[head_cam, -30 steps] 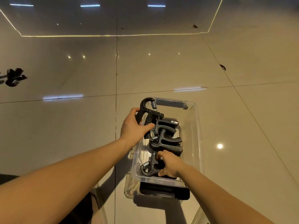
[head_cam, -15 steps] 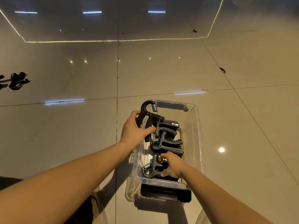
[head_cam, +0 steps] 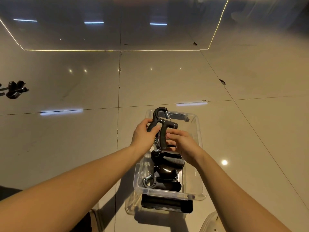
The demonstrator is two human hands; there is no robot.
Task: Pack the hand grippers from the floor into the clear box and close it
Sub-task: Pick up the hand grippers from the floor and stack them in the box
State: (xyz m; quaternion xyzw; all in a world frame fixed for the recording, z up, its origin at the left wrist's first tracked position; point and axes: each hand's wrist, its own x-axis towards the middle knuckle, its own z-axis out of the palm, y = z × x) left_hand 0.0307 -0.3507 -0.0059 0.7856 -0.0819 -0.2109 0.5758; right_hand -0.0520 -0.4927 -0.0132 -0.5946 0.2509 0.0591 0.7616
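Observation:
A clear plastic box (head_cam: 198,148) stands open on the tiled floor with several black hand grippers (head_cam: 167,171) lying in it. Above its far end my left hand (head_cam: 143,134) grips one handle of a black hand gripper (head_cam: 163,126) held upright, spring at the top. My right hand (head_cam: 184,144) reaches in from the right; its fingers touch the lower handle of that same gripper, and whether they grip it I cannot tell. Two more hand grippers (head_cam: 15,89) lie on the floor far to the left.
The box's black-latched lid (head_cam: 167,204) lies under the near end of the box. Glossy floor tiles with light reflections spread all round. A pale shoe tip (head_cam: 210,221) shows at the bottom right.
My right hand left the gripper at the box's near end and rose to the gripper that my left hand holds. The left hand lifted that gripper slightly and turned it upright.

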